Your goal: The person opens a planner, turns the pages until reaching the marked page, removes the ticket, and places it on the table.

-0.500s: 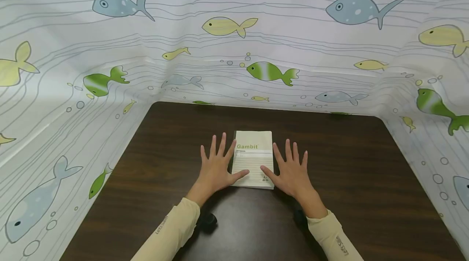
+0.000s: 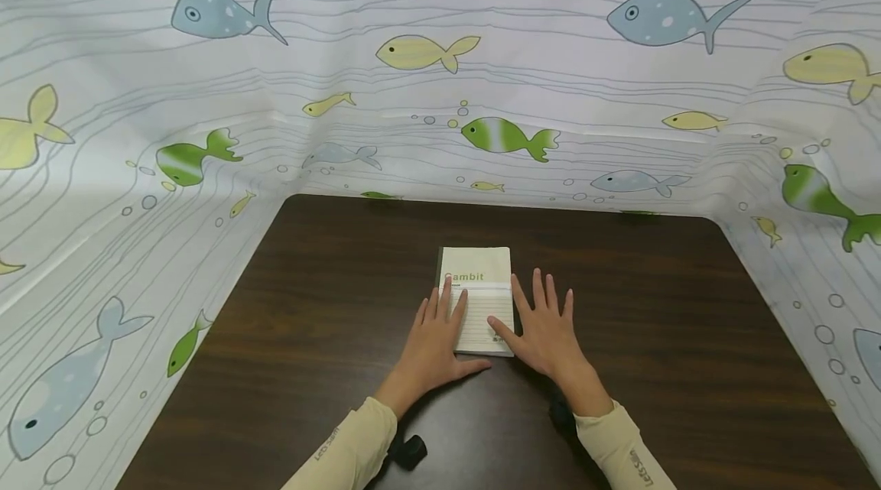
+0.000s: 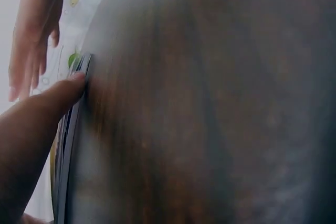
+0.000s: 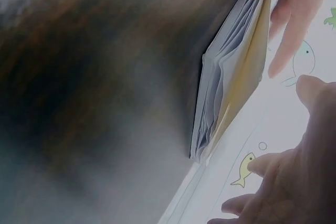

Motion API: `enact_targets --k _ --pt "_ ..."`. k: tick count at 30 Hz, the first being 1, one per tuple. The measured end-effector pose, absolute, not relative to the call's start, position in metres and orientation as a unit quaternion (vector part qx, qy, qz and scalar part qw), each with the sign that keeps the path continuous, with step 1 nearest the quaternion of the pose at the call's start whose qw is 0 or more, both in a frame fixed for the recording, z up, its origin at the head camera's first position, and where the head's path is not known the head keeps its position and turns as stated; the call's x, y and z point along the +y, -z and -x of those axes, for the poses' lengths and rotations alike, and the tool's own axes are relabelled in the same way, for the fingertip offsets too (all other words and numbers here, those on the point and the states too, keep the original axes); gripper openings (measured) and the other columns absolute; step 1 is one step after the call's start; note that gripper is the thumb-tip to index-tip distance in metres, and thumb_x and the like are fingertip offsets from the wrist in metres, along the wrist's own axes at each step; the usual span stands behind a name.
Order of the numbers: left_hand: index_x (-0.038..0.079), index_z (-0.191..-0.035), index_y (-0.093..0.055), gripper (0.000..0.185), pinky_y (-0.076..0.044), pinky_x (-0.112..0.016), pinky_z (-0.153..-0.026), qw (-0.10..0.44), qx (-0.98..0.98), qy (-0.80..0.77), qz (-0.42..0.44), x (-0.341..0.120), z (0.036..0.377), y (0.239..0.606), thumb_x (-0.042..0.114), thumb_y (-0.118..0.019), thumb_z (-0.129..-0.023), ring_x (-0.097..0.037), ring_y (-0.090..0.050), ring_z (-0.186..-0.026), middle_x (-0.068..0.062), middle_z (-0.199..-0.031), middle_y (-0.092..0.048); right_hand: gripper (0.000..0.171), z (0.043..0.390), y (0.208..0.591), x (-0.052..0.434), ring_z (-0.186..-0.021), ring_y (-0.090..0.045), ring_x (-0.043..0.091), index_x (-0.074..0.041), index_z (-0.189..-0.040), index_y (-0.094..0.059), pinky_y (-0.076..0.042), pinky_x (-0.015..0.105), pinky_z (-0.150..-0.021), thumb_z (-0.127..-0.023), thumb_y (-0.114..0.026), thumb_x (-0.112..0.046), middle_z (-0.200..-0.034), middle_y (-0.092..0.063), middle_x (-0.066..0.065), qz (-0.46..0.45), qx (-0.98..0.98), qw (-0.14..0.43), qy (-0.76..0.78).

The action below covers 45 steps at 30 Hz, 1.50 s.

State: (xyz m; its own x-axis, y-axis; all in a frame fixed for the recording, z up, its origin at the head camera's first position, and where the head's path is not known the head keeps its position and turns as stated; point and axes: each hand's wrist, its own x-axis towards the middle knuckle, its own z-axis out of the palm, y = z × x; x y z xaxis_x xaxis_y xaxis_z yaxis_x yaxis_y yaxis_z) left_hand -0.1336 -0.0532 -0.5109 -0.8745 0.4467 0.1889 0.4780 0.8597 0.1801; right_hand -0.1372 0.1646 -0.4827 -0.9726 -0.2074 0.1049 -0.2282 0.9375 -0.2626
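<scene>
A cream notebook (image 2: 485, 314) marked "Gambit" lies on the dark wooden table, dark spine to the left. My left hand (image 2: 432, 345) reaches over its lower left part with straight fingers, the thumb spread out along the bottom edge. In the left wrist view the left thumb (image 3: 60, 94) is right at the edge of the notebook (image 3: 65, 156). Beside the right edge, my right hand (image 2: 547, 333) has its fingers spread, and its thumb overlaps the cover. The right wrist view shows the notebook's page edges (image 4: 212, 103), slightly fanned, between both hands.
A white curtain (image 2: 413, 108) printed with fish stands around the back and sides of the dark wooden table (image 2: 310, 337). Small black devices, one a dark knob (image 2: 411, 452), sit under the wrists. Cream sleeves (image 2: 347, 448) cover the forearms.
My left hand has moved right and toward me, from the notebook's left side onto its lower left cover, its fingers closer together. The right hand has shifted down only slightly.
</scene>
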Motion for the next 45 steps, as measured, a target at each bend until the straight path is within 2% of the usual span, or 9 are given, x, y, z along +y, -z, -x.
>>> enact_targets --k 8,16,23,29,34,37,39,42,45 --pt "-0.001 -0.153 -0.018 0.114 -0.051 -0.044 -0.092 0.085 -0.962 0.175 0.192 -0.058 0.130 0.512 0.074 -0.060 -0.078 -0.038 -0.043 -0.132 -0.029 -0.156 -0.015 0.090 0.135 0.481 0.162 -0.145 -0.008 0.043 -0.012 -0.156 -0.018 -0.002 0.070 -0.108 -0.091 -0.042 -0.069 -0.158 -0.008 0.026 -0.123 -0.979 0.049 -0.155" --pt "0.000 -0.154 -0.013 0.095 -0.052 -0.044 -0.089 0.084 -0.952 0.243 0.166 -0.067 0.122 0.512 0.048 -0.064 -0.089 -0.036 -0.046 -0.130 -0.026 -0.157 -0.014 0.078 0.135 0.482 0.160 -0.146 -0.009 0.042 -0.012 -0.156 -0.018 0.001 0.067 -0.110 -0.097 -0.038 -0.060 -0.159 -0.012 0.023 -0.123 -0.969 0.073 -0.203" --pt "0.004 -0.155 -0.011 0.087 -0.049 -0.045 -0.093 0.152 -0.916 0.352 0.119 -0.072 0.112 0.510 0.040 -0.061 -0.093 -0.034 -0.049 -0.127 -0.016 -0.159 -0.014 0.073 0.135 0.485 0.155 -0.146 -0.016 0.035 -0.016 -0.156 -0.018 -0.002 0.066 -0.110 -0.099 -0.037 -0.056 -0.158 -0.024 0.014 -0.139 -0.962 0.090 -0.219" --pt "0.003 -0.154 -0.018 0.085 -0.038 -0.052 -0.103 0.272 -0.884 0.379 0.031 -0.089 0.106 0.503 0.038 -0.064 -0.091 -0.031 -0.037 -0.137 -0.011 -0.158 -0.022 0.087 0.130 0.490 0.149 -0.143 -0.027 0.033 -0.008 -0.154 -0.024 -0.006 0.070 -0.108 -0.091 -0.058 -0.057 -0.155 -0.032 0.011 -0.179 -0.968 0.065 -0.165" --pt "0.002 -0.155 -0.007 0.107 -0.019 -0.056 -0.112 0.342 -0.875 0.337 -0.061 -0.109 0.111 0.498 0.032 -0.078 -0.082 -0.033 -0.012 -0.146 -0.016 -0.161 -0.002 0.091 0.129 0.489 0.148 -0.142 -0.029 0.033 -0.002 -0.153 -0.024 -0.008 0.069 -0.108 -0.088 -0.067 -0.049 -0.155 -0.032 0.014 -0.192 -0.966 0.063 -0.160" --pt "-0.003 -0.153 -0.011 0.115 -0.014 -0.057 -0.113 0.330 -0.905 0.263 -0.059 -0.116 0.117 0.499 0.024 -0.088 -0.072 -0.040 -0.006 -0.146 -0.023 -0.159 0.002 0.091 0.129 0.488 0.147 -0.142 -0.028 0.033 0.000 -0.152 -0.023 -0.009 0.069 -0.109 -0.087 -0.069 -0.045 -0.155 -0.030 0.015 -0.191 -0.966 0.052 -0.165" --pt "-0.006 -0.150 -0.022 0.106 -0.018 -0.056 -0.113 0.306 -0.926 0.223 -0.009 -0.116 0.121 0.502 0.018 -0.088 -0.070 -0.042 -0.012 -0.145 -0.026 -0.158 -0.007 0.092 0.129 0.489 0.146 -0.143 -0.027 0.033 0.002 -0.152 -0.022 -0.008 0.069 -0.109 -0.088 -0.069 -0.044 -0.156 -0.029 0.015 -0.188 -0.967 0.041 -0.168" --pt "-0.005 -0.146 -0.035 0.082 -0.028 -0.051 -0.111 0.248 -0.944 0.197 0.096 -0.111 0.125 0.508 0.016 -0.079 -0.080 -0.039 -0.025 -0.142 -0.026 -0.155 -0.023 0.092 0.127 0.490 0.144 -0.143 -0.027 0.033 0.003 -0.152 -0.022 -0.009 0.068 -0.109 -0.087 -0.070 -0.041 -0.156 -0.029 0.016 -0.187 -0.966 0.035 -0.174" --pt "-0.003 -0.146 -0.037 0.062 -0.035 -0.045 -0.108 0.181 -0.947 0.207 0.166 -0.104 0.126 0.515 0.018 -0.062 -0.094 -0.032 -0.033 -0.140 -0.022 -0.154 -0.030 0.091 0.124 0.491 0.142 -0.142 -0.029 0.033 0.004 -0.151 -0.023 -0.009 0.067 -0.109 -0.086 -0.072 -0.038 -0.155 -0.031 0.016 -0.191 -0.964 0.042 -0.182"
